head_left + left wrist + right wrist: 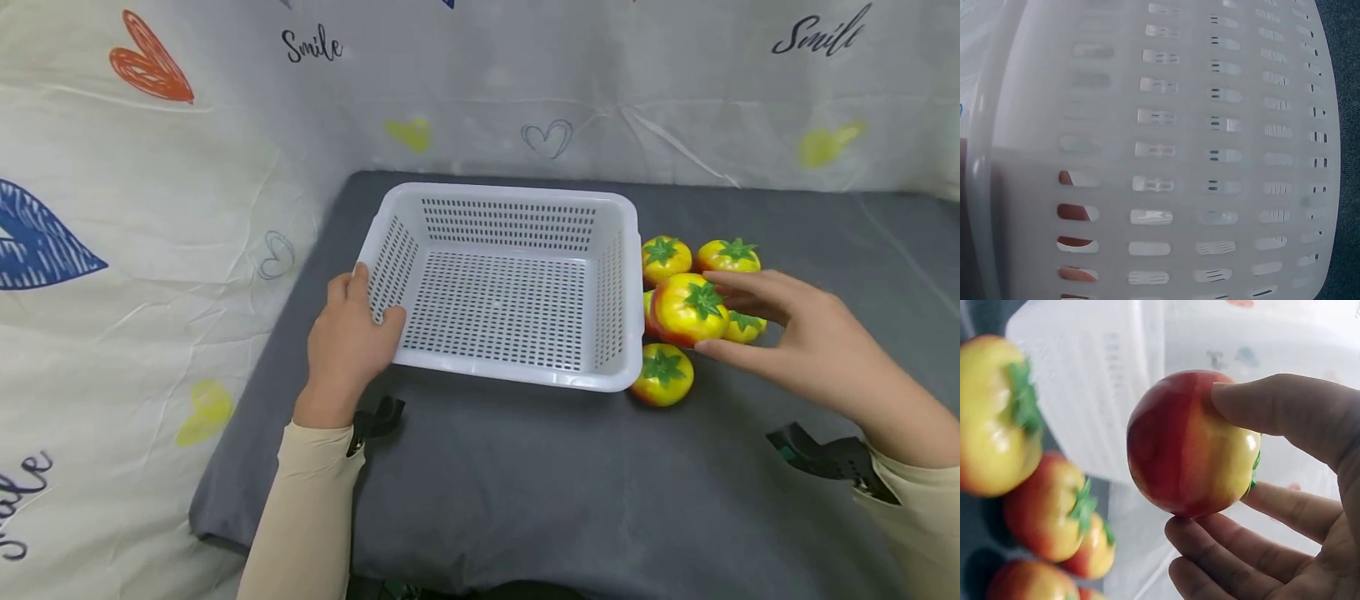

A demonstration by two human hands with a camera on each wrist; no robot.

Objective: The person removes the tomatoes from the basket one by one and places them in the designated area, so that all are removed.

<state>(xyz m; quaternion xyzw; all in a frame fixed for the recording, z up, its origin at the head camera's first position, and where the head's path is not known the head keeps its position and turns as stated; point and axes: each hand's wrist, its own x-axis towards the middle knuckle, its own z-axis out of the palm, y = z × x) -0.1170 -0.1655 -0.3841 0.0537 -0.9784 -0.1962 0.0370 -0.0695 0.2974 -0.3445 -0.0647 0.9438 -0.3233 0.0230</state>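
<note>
A white slotted plastic basket (510, 191) sits on the table with bare floor visible inside. My left hand (348, 346) grips its left rim, thumb on the inner side and fingers outside. In the left wrist view the basket wall (1116, 162) fills most of the picture, and bits of the hand show through its slots. Just right of the basket, my right hand (810, 342) pinches a shiny yellow-red tomato (686, 310) with green leaves on top. The right wrist view shows this tomato (1188, 444) raised between thumb and fingers, apart from the others.
Several similar tomatoes (662, 375) lie beside the basket's right side, some partly hidden by the held one. Dark grey cloth (525, 467) covers the table. A white printed sheet (465, 108) hangs behind and to the left.
</note>
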